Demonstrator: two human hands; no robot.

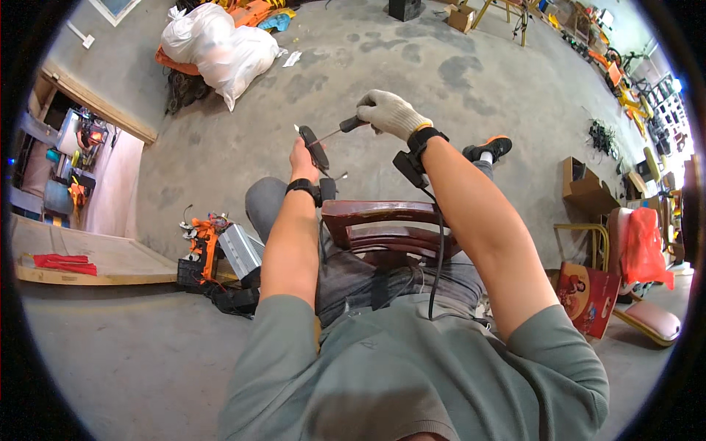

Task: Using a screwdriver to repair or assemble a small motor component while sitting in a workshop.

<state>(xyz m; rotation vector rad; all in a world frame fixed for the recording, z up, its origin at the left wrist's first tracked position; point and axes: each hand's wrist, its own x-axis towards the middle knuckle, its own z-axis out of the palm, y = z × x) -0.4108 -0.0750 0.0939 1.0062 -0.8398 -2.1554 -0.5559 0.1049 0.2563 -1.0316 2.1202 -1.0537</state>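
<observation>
My bare left hand [302,157] grips a dark, elongated oval part [313,147], held tilted upright, with a small pale piece near its upper end. My right hand [386,116], in an off-white knitted glove, holds the dark handle of a screwdriver [351,124]. Its thin shaft slants down-left to the dark part's face; whether the tip sits on a screw is too small to tell. Both wrists wear black straps with boxy devices, and a cable hangs from the right one. Just below my hands is the reddish-brown wooden backrest of a chair [379,212] between my legs.
White sacks [228,51] lie at upper left. An orange-framed machine [207,246] with a silver case [241,252] stands left of my leg, beside a wooden ledge [147,272]. Right are an open cardboard box [585,192], a chair with red plastic [640,246] and a red carton [586,301].
</observation>
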